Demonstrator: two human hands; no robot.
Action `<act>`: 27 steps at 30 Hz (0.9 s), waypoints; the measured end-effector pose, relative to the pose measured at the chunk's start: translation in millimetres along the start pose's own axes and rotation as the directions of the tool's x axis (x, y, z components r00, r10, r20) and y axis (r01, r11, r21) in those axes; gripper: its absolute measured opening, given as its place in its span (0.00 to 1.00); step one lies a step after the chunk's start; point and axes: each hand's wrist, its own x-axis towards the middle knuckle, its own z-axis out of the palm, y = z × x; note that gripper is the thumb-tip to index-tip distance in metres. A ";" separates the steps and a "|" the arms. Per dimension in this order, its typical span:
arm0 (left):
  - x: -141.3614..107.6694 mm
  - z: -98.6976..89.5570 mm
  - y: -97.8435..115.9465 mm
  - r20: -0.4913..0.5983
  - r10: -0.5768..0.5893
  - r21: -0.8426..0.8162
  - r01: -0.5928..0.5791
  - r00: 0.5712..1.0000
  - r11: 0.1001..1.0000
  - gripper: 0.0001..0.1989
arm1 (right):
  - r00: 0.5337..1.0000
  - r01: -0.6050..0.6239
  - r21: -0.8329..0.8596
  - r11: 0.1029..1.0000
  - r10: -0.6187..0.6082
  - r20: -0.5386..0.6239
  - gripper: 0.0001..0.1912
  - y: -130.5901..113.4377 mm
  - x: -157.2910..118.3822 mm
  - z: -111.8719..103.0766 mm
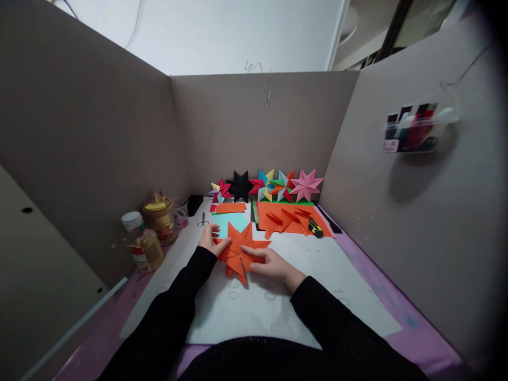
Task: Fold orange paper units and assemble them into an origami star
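An orange folded paper star point(234, 255) is held between my two hands above the white mat point(309, 275). My left hand point(210, 241) grips its left side, with the thumb on top of the paper. On the right, my right hand point(272, 264) has its index finger lying on the star and its thumb at the lower right edge. Fingers beneath the star are hidden. Just behind it lie a light blue paper sheet point(224, 225) and orange paper sheets point(323, 225) with orange folded pieces point(288, 219) on top.
Several finished paper stars point(306, 185) lean along the back panel. A yellow-and-black cutter point(315, 228) rests on the orange sheets. Small scissors point(203, 221) lie at left, near a glue bottle point(145, 246), a pot point(159, 214) and a clear cup point(180, 210). Grey panels point(262, 127) enclose the table.
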 end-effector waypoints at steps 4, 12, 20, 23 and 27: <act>-1.1 8.8 -4.5 -0.042 -0.168 -0.337 0.145 0.985 0.930 0.36 | 0.996 0.023 0.013 1.000 -0.022 -0.082 0.32 -1.5 0.2 -0.8; 0.1 10.6 -2.8 0.021 -0.268 -0.460 0.247 0.963 0.853 0.26 | 0.995 0.032 0.023 0.999 -0.029 -0.100 0.34 -1.5 0.7 -1.7; 1.5 4.6 1.4 0.042 -0.350 -0.350 0.341 0.936 0.872 0.19 | 0.981 0.078 0.039 0.996 -0.070 -0.183 0.34 5.4 3.1 -3.8; -2.2 6.4 6.5 0.030 -0.295 -0.331 0.288 0.955 0.899 0.16 | 0.977 0.095 0.020 0.995 -0.089 -0.194 0.33 7.3 3.6 -4.1; -6.3 7.4 13.6 0.061 -0.278 -0.351 0.282 0.959 0.893 0.13 | 0.981 0.080 0.004 0.997 -0.079 -0.175 0.32 7.2 3.6 -3.8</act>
